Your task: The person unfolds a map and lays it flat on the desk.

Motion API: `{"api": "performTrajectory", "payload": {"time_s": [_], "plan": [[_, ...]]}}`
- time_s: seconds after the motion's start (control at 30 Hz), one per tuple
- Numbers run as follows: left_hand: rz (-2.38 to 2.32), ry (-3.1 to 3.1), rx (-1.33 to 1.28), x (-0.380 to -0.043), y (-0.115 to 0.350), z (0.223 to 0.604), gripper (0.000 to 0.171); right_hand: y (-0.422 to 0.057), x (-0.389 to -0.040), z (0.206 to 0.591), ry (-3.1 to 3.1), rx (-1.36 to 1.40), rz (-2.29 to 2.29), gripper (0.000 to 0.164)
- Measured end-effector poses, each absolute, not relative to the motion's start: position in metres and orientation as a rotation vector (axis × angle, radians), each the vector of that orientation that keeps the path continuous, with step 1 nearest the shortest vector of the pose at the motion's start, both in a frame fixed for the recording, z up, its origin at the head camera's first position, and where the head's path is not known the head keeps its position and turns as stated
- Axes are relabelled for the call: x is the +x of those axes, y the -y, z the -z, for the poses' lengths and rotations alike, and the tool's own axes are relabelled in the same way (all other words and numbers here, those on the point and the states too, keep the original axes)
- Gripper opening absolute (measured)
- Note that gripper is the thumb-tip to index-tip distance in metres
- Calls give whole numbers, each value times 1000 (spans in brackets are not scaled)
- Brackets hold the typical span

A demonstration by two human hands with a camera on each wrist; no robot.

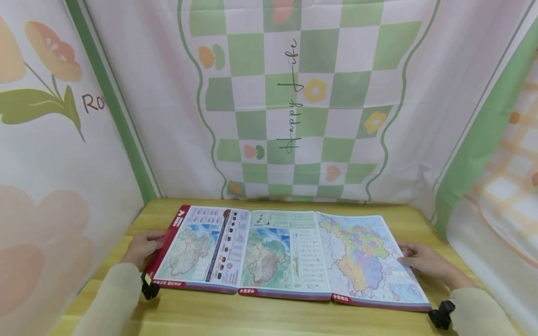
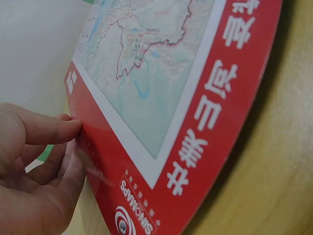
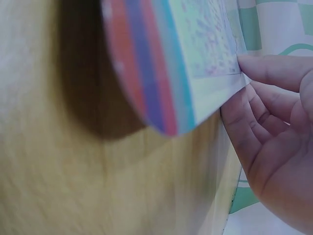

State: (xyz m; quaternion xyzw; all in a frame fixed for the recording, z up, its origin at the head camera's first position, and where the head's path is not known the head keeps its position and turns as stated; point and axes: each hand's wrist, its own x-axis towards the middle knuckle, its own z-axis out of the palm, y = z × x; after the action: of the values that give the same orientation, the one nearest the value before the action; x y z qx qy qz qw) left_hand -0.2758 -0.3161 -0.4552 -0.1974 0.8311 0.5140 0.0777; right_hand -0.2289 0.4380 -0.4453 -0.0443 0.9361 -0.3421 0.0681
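Observation:
A fold-out map [image 1: 311, 261] lies spread in three panels across the table, each panel printed with a coloured map. My left hand [image 1: 145, 247] pinches its red left edge between thumb and fingers; in the left wrist view the thumb rests on top of the red border [image 2: 215, 132] with fingers beneath. At the far right side, my right hand [image 1: 428, 262] pinches the edge of the right panel [image 1: 370, 256]. The right wrist view shows that panel's striped corner [image 3: 156, 73] raised off the wood, thumb on its face and fingers behind.
The yellow wooden table [image 1: 269, 317] runs in front of the map. A printed curtain [image 1: 281, 107] with green checks hangs behind the table, and more cloth [image 1: 63, 163] closes in the left and right sides. Black wrist cameras [image 1: 150, 287] sit at both cuffs.

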Motion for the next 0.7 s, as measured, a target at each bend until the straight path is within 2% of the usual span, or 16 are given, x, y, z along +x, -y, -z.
{"api": "performTrajectory", "payload": {"time_s": [0.47,0.7], "plan": [[-1509,-2545,-661,-275,308,453,44,-440,-232,447,-2770,-43,999,62],[-1503,-2581,-641,-271,306,452,44,-440,-229,446,-2779,-57,1057,57]]}}
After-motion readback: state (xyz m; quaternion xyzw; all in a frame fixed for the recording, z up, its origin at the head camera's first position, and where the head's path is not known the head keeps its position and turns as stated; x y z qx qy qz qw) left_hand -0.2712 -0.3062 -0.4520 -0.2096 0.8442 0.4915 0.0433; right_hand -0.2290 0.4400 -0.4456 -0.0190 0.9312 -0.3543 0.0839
